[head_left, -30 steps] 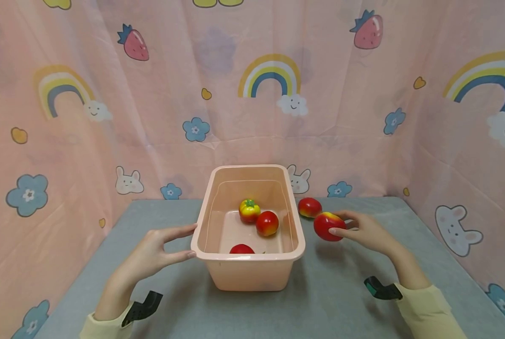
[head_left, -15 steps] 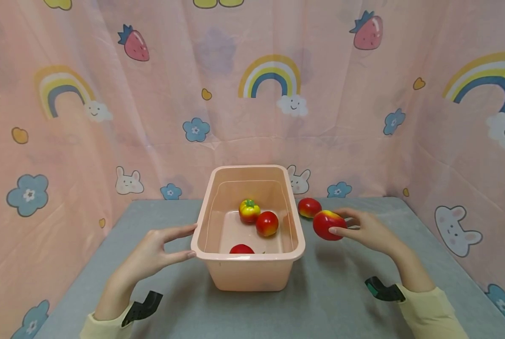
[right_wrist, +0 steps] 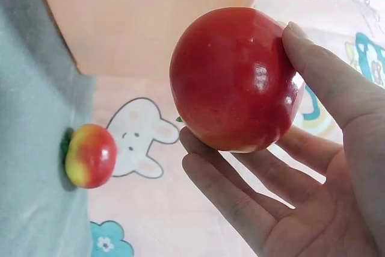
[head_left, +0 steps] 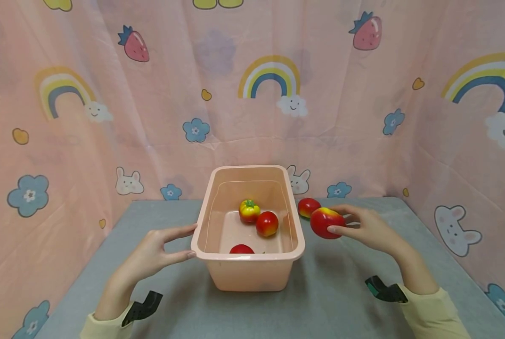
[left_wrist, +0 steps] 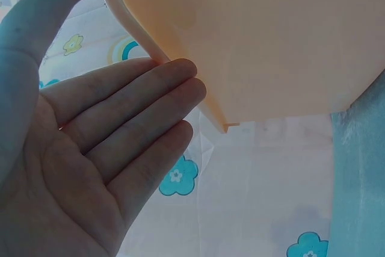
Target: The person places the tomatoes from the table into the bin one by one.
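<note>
My right hand [head_left: 369,228] holds a large, glossy red apple-like fruit [head_left: 325,223] with a yellow patch, to the right of the bin and above the table. In the right wrist view, the thumb and fingers grip this round fruit [right_wrist: 234,82] from its sides. A pale peach plastic bin [head_left: 252,273] stands in the middle. At its left rim is my left hand [head_left: 150,252], thumb and fingers straight, fingertips right at the edge. Inside lie a yellow-and-red fruit with a green top [head_left: 249,211], a red round fruit [head_left: 267,224] and another red one [head_left: 241,249], partly hidden by the front wall.
Another red-and-yellow fruit [head_left: 308,207] lies on the grey table [head_left: 172,306], just right of the bin and behind the held one. A pink patterned curtain [head_left: 163,117] hangs along the table's back and sides.
My right hand has shifted slightly up and left with the fruit, closer to the bin. The left hand and the bin have stayed in place.
</note>
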Demonstrator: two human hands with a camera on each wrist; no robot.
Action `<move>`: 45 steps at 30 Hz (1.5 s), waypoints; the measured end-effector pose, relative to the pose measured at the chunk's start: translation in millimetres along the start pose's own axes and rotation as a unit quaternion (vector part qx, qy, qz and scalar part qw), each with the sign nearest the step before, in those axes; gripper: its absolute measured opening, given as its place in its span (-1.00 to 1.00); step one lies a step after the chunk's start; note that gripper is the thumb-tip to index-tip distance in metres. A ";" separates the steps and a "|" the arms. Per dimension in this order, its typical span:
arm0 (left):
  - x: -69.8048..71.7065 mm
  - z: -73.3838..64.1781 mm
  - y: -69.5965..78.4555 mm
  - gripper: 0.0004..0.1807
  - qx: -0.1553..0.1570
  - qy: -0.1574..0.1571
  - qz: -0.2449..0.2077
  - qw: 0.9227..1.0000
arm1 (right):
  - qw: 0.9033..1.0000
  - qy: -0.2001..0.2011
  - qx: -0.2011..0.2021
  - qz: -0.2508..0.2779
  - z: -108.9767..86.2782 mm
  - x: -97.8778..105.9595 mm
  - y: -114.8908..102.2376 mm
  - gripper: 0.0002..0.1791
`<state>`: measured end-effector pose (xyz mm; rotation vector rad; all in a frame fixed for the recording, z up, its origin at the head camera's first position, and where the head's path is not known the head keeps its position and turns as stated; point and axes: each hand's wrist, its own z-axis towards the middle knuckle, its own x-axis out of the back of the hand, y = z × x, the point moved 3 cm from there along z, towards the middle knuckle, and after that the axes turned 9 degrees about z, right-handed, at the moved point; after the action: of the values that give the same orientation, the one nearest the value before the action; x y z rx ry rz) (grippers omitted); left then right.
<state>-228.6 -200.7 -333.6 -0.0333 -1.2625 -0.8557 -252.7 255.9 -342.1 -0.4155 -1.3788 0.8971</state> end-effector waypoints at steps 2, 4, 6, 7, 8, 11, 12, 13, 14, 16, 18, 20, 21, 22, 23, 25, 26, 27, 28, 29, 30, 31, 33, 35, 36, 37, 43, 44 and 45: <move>0.2 0.3 0.3 -0.39 0.001 0.000 -0.002 1.000 | 1.000 0.002 0.004 0.001 -1.1 0.8 -2.4 -0.34; 0.1 0.6 0.6 -0.39 0.002 -0.001 -0.003 1.000 | 1.000 0.005 0.007 0.002 -1.9 1.5 -4.5 -0.34; 0.1 0.5 0.5 -0.39 0.004 -0.002 -0.002 1.000 | 1.000 0.006 0.012 0.000 -2.2 1.9 -6.2 -0.34; 0.0 0.4 0.4 -0.39 0.004 -0.002 -0.003 1.000 | 1.000 0.006 0.014 0.000 -2.2 2.0 -6.7 -0.35; -0.1 0.3 0.2 -0.38 0.005 -0.004 -0.002 1.000 | 1.000 0.006 0.016 0.000 -2.2 2.3 -7.3 -0.35; -0.4 -0.2 -0.4 -0.38 0.009 -0.005 -0.003 1.000 | 1.000 0.009 0.018 -0.001 -1.8 3.1 -9.3 -0.35; -0.5 -0.3 -0.6 -0.38 0.009 -0.005 -0.004 1.000 | 1.000 0.010 0.019 -0.002 -1.8 3.8 -10.3 -0.35; -0.6 -0.4 -0.6 -0.38 0.009 -0.005 -0.004 1.000 | 1.000 0.011 0.020 -0.002 -1.5 4.4 -11.1 -0.35; -0.6 -0.4 -0.5 -0.38 0.010 -0.005 -0.003 1.000 | 1.000 0.012 0.023 -0.003 -1.6 5.2 -12.7 -0.35; -0.5 -0.4 -0.5 -0.38 0.009 -0.004 -0.003 1.000 | 1.000 0.015 0.026 -0.006 -1.6 6.4 -15.5 -0.35; -0.5 -0.4 -0.3 -0.37 0.009 -0.004 -0.002 1.000 | 0.999 0.016 0.028 -0.006 -1.4 7.0 -18.0 -0.34; -0.3 -0.4 0.0 -0.37 0.010 -0.004 -0.002 1.000 | 0.999 0.017 0.029 -0.008 -1.1 7.3 -20.1 -0.34; -0.3 -0.4 -0.1 -0.37 0.010 -0.004 -0.002 1.000 | 0.999 0.018 0.029 -0.009 -0.7 7.3 -20.6 -0.34; -0.4 -0.4 0.0 -0.37 0.009 -0.004 -0.002 1.000 | 0.999 0.018 0.028 -0.008 -0.3 7.3 -21.1 -0.34; -0.4 -0.4 0.1 -0.38 0.009 -0.004 -0.002 1.000 | 0.999 0.018 0.028 -0.008 -0.1 7.5 -21.8 -0.34; -0.4 -0.3 0.1 -0.38 0.009 -0.004 -0.001 1.000 | 0.999 0.018 0.030 -0.009 0.3 8.2 -23.5 -0.34; -0.5 -0.3 0.0 -0.38 0.009 -0.004 0.000 1.000 | 0.999 0.017 0.032 -0.009 0.4 8.6 -24.6 -0.34; -0.5 -0.3 0.0 -0.37 0.009 -0.005 0.001 1.000 | 0.999 0.018 0.032 -0.009 0.7 8.9 -25.7 -0.34; -0.5 -0.4 0.0 -0.37 0.009 -0.005 0.001 1.000 | 0.999 0.019 0.033 -0.009 1.1 9.2 -26.9 -0.34; -0.5 -0.4 0.0 -0.37 0.009 -0.005 0.001 1.000 | 0.999 0.019 0.033 -0.009 1.5 9.4 -28.0 -0.34; -0.4 -0.4 0.0 -0.37 0.009 -0.005 0.001 1.000 | 0.999 0.019 0.035 -0.010 2.0 9.5 -29.4 -0.34; -0.3 -0.5 0.0 -0.37 0.009 -0.005 0.001 1.000 | 0.999 0.018 0.035 -0.010 2.6 9.5 -30.9 -0.34; -0.1 -0.5 0.2 -0.37 0.009 -0.004 0.000 1.000 | 0.999 0.018 0.035 -0.012 4.2 9.5 -33.4 -0.34; 0.1 -0.5 0.5 -0.37 0.008 -0.004 0.000 1.000 | 0.999 0.015 0.037 -0.014 5.5 9.6 -35.9 -0.35; 0.1 -0.5 0.5 -0.37 0.008 -0.004 0.000 1.000 | 0.999 0.014 0.040 -0.015 6.0 9.8 -37.4 -0.35; 0.1 -0.4 0.6 -0.37 0.007 -0.004 0.001 1.000 | 0.999 0.012 0.041 -0.014 6.5 10.1 -38.8 -0.36; 0.3 -0.6 0.9 -0.37 0.008 -0.005 -0.002 1.000 | 0.999 0.002 0.053 -0.008 9.6 12.3 -47.5 -0.39; 0.3 -0.5 1.1 -0.37 0.008 -0.005 -0.003 1.000 | 0.998 0.001 0.055 -0.008 10.4 12.4 -48.8 -0.39; 0.3 -0.5 1.2 -0.38 0.008 -0.005 -0.003 1.000 | 0.998 0.002 0.057 -0.009 11.2 12.3 -50.0 -0.40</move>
<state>-227.5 -200.3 -333.1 -0.0213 -1.2791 -0.8517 -249.1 231.5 -295.5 -0.3162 -1.3196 0.9544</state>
